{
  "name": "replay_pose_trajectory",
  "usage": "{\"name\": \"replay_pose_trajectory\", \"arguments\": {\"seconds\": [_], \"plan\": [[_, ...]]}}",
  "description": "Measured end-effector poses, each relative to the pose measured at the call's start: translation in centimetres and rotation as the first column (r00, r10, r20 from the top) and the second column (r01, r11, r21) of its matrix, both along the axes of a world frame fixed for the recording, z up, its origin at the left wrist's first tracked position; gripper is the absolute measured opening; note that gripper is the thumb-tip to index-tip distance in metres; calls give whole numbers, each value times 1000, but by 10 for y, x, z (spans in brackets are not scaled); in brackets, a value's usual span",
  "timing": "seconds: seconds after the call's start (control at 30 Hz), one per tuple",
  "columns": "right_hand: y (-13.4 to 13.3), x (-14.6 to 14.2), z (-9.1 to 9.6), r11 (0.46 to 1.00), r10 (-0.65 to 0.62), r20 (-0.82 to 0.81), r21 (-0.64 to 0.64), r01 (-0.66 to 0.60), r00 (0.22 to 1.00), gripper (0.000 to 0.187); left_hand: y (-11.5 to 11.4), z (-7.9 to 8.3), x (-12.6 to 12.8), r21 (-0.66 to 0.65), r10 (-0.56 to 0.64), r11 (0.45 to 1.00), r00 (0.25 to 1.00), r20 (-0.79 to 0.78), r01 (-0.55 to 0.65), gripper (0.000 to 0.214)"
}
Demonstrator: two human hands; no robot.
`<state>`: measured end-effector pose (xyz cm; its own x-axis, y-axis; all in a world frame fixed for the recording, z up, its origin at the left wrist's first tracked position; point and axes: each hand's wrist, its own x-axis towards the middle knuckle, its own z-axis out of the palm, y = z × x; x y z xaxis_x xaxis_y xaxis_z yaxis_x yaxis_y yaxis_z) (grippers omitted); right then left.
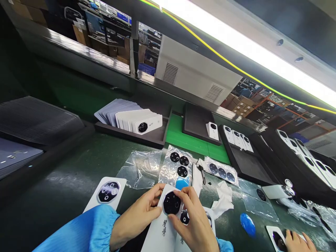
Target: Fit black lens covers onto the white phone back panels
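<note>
My left hand (136, 215) grips the left edge of a white phone back cover (161, 229) lying on the green bench. My right hand (195, 224) pinches the round black camera lens piece (172, 203) seated at the cover's top, fingers curled round its right side. A second white cover (210, 218) lies partly under my right hand. Another cover with a black camera ring (107, 192) lies to the left. Clear film sheets carrying black lens pieces (180, 164) lie just beyond my hands.
A tray holds a row of standing white covers (139, 122) at the back. Dark trays with more covers (237, 138) sit to the right. Another person's hand (296, 241) works at the lower right. Crumpled white film (223, 197), blue tabs (247, 224) and tweezers (202, 174) lie nearby.
</note>
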<state>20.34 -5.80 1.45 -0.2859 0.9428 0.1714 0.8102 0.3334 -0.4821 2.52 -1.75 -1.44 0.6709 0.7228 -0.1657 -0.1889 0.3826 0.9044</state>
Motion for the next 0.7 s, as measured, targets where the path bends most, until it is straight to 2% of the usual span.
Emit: {"name": "replay_pose_trajectory", "arguments": {"seconds": [0.23,0.47,0.7], "plan": [[1,1,-5,1000,-24,-120,15,26,992,52,1,1,0,-5,-7,1000,1000,7,7,52],[2,0,2,1000,-7,-81,-24,5,997,45,1,-3,0,-10,12,1000,999,44,-11,49],[2,-2,0,999,-5,-59,-36,3,998,45,1,-6,1,-17,10,1000,999,43,-9,46]]}}
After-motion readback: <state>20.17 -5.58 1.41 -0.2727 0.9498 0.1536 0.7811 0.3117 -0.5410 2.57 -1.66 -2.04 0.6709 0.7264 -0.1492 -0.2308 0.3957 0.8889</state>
